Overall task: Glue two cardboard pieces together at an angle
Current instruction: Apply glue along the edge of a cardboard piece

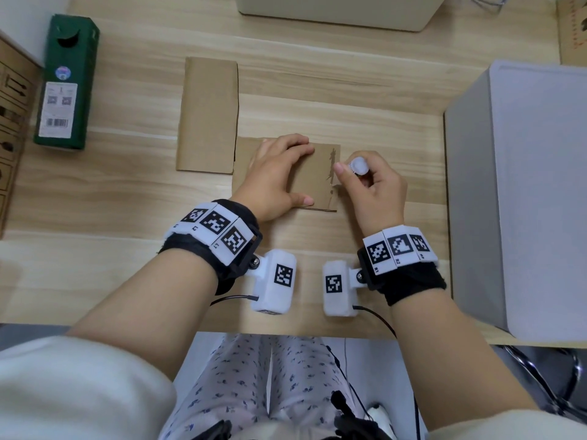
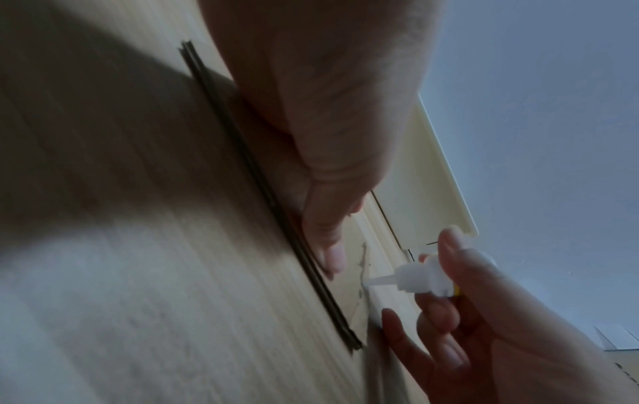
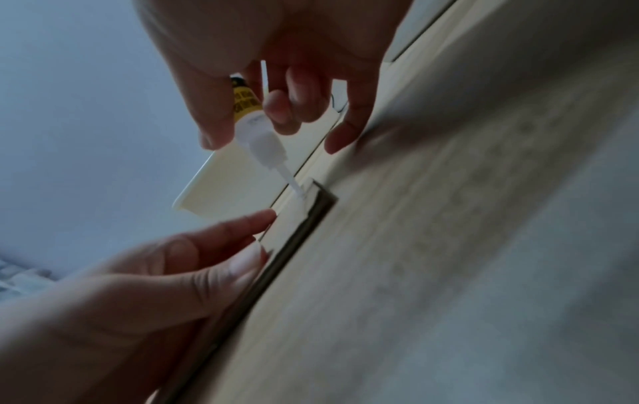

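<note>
A small brown cardboard piece (image 1: 319, 182) lies flat on the wooden table (image 1: 127, 192). My left hand (image 1: 279, 173) lies flat on it with straight fingers, pressing it down. My right hand (image 1: 371, 188) grips a small glue tube (image 1: 357, 165) with a yellow label (image 3: 246, 105) and white nozzle (image 3: 276, 158). The nozzle tip touches the cardboard's right edge, where a dark wet glue streak (image 1: 331, 166) runs along it. A second, longer cardboard piece (image 1: 208, 115) lies flat to the left and behind, its near right corner beside the small piece.
A green carton (image 1: 65, 84) lies at the far left beside a brown box (image 1: 12, 122). A large grey box (image 1: 521, 192) stands close on the right. A cream-coloured box (image 1: 336, 11) sits at the back of the table.
</note>
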